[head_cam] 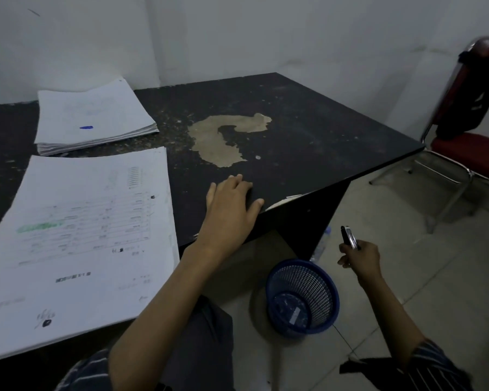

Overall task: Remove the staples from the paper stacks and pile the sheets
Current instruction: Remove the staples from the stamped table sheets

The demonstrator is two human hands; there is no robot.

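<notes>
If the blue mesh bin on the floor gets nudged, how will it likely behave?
The blue mesh bin looks like thin plastic lattice holding only a few scraps, so it is probably light and slides easily on the tiled floor. It narrows toward the base, so a push near the rim might tip it.

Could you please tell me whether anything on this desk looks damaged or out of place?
The black table has a large patch peeled away near its middle, baring pale board, and a strip of edging juts loose at the corner beside the left hand.
</notes>
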